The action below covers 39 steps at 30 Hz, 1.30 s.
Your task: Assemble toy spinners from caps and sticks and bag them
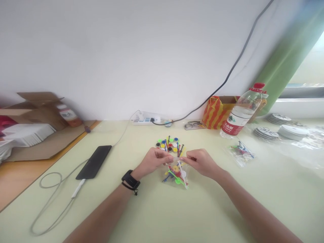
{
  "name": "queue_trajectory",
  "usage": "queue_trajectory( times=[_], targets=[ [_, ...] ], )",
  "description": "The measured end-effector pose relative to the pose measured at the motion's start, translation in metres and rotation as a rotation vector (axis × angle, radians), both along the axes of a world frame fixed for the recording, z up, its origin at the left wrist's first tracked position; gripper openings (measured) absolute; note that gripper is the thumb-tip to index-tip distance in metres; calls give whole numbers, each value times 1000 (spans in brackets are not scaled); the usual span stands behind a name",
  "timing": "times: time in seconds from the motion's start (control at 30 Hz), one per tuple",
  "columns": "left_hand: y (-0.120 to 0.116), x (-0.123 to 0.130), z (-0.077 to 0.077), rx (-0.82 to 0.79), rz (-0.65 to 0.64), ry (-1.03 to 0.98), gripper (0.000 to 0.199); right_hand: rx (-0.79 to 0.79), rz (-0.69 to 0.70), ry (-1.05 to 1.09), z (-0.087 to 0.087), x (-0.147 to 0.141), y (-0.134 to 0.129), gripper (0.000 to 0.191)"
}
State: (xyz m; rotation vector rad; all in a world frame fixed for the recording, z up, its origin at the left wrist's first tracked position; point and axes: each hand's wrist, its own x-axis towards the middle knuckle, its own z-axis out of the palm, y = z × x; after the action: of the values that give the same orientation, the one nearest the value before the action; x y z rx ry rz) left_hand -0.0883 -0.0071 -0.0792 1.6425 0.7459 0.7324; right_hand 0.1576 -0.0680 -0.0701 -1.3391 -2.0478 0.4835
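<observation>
Between my hands hangs a small clear plastic bag (177, 175) with colourful plastic pieces inside, among them green, white, blue and red pointers and round parts. My left hand (155, 158), with a black watch on its wrist, pinches the bag's top edge at the left. At the right end of that edge, my right hand (199, 162) is closed on the bag with finger and thumb. Just beyond my fingers lie several coloured round pieces (170, 149) and thin pointers (180, 149), partly hidden by my hands.
A filled bag (241, 151) lies right, near a water bottle (239, 114) and striped bag (216, 111). Stacks of discs (265, 133) stand farther right. A black phone (94, 162) with its cable is left, beside a cardboard box (43, 111). A power strip (145, 119) sits by the wall.
</observation>
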Motion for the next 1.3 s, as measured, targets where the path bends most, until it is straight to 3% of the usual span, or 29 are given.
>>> queue_trajectory(
  times=[0.13,0.27,0.4,0.53,0.73,1.0,1.17,1.3],
  targets=[
    [1,-2,-6,9,25,43,34,-46,39,50,0,1,1,58],
    [-1,-2,-9,-24,0,27,34,-126,87,163,-2,-2,1,38],
    [-2,-1,-7,-11,-1,14,33,-210,142,200,-2,-4,1,41],
    [-4,3,-4,6,44,-54,34,-223,107,235,5,-2,0,45],
    [-11,7,-2,-84,-168,-50,39,-223,66,393,12,1,-1,46],
    [-9,5,-6,-181,-146,15,38,-195,15,502,14,8,2,47],
    [-12,-2,-1,-207,-258,96,35,-259,85,540,15,10,2,45],
    [-15,0,1,-140,-292,60,37,-315,111,544,14,10,2,48]
  ],
)
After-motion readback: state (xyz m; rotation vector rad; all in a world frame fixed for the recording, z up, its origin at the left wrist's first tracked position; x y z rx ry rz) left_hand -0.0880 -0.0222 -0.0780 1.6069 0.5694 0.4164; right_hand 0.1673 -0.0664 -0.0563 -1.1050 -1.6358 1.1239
